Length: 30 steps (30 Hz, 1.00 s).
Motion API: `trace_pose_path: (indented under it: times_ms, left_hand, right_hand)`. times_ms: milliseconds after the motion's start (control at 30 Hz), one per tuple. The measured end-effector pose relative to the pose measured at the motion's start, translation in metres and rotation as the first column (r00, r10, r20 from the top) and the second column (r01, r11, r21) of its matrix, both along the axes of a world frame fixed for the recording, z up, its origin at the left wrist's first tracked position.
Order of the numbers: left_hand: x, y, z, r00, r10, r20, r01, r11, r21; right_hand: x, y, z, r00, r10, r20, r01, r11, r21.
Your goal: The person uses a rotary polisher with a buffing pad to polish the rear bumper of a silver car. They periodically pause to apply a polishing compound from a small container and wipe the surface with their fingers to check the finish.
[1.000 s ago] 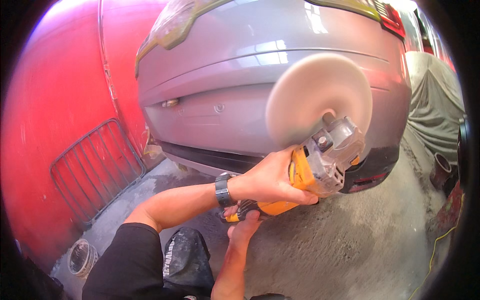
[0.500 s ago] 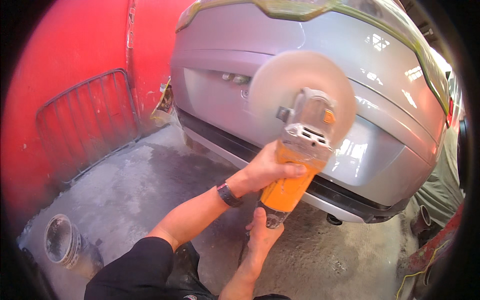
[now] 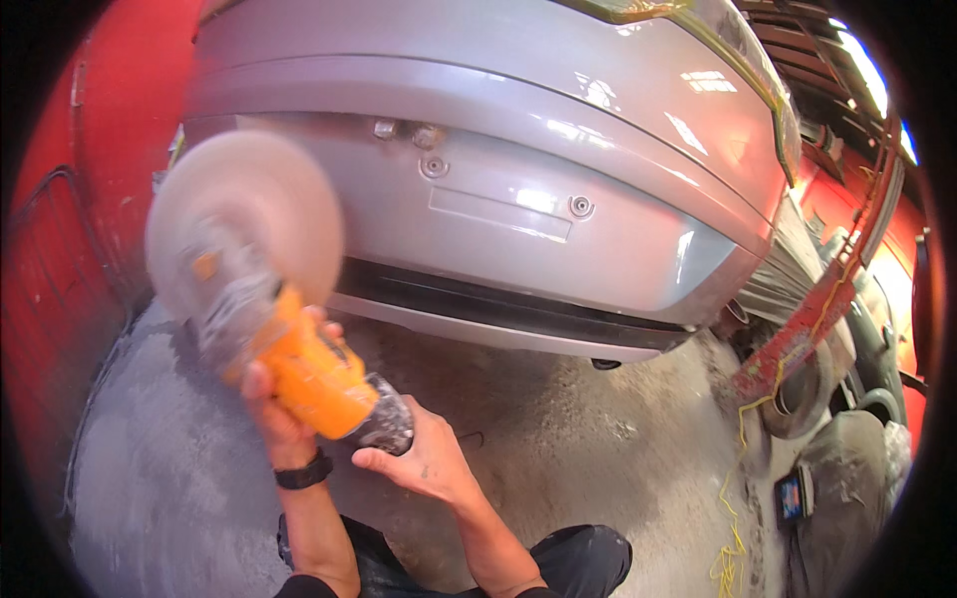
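Both my hands hold an orange and grey rotary polisher (image 3: pixel 317 371) with a large round pale buffing pad (image 3: pixel 254 189). My left hand (image 3: pixel 279 419), with a dark band at its wrist, wraps around the orange body near the head. At the rear end, my right hand (image 3: pixel 431 456) grips the dark handle. The pad overlaps the left part of a silver car's rear (image 3: pixel 518 149); whether it touches the paint I cannot tell. Its face is blurred. Two round fittings and a recessed plate area show on the car's rear panel.
Left stands a red wall (image 3: pixel 120 110) with a metal rack (image 3: pixel 60 249) against it. On the right are a red metal beam (image 3: pixel 797 329), a yellow cord (image 3: pixel 733 528) on the floor and covered items. A black and silver bumper (image 3: pixel 498 314) runs low along the car.
The polisher has swung from the car's middle to its left side, and its head now tilts left. Both hands moved with it and keep their grip. My view has shifted right.
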<state>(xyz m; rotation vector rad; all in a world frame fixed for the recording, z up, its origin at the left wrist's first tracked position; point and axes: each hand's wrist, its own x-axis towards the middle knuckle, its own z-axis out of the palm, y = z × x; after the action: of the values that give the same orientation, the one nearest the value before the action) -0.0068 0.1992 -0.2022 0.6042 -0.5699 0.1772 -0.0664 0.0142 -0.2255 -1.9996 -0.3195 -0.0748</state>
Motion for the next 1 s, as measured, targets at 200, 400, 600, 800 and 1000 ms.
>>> trace_pose_path:
  times_ms: [200,400,600,800,1000]
  left_hand:
    - [0.006,0.081,-0.023,0.965,0.254,-0.066,-0.263,0.943,-0.203]
    - [-0.003,0.126,-0.033,0.833,0.54,-0.117,-0.551,0.829,-0.095]
    - [-0.027,0.16,-0.027,0.945,0.328,-0.012,-0.328,0.944,-0.047]
    - [-0.064,0.131,-0.046,0.799,0.602,-0.021,-0.601,0.794,-0.09]
    - [-0.057,0.057,-0.036,0.637,0.767,0.076,-0.767,0.64,-0.034]
  right_hand:
    - [-0.03,0.029,0.041,0.845,-0.04,0.534,-0.287,0.807,0.515]
    - [-0.064,0.032,0.091,0.625,0.041,0.78,-0.651,0.578,0.492]
    - [-0.037,0.049,0.08,0.683,0.113,0.721,-0.7,0.384,0.603]
    - [-0.012,0.046,0.064,0.925,0.231,0.302,-0.361,0.281,0.89]
    - [0.038,-0.011,0.02,0.643,0.629,0.437,-0.522,-0.059,0.851]
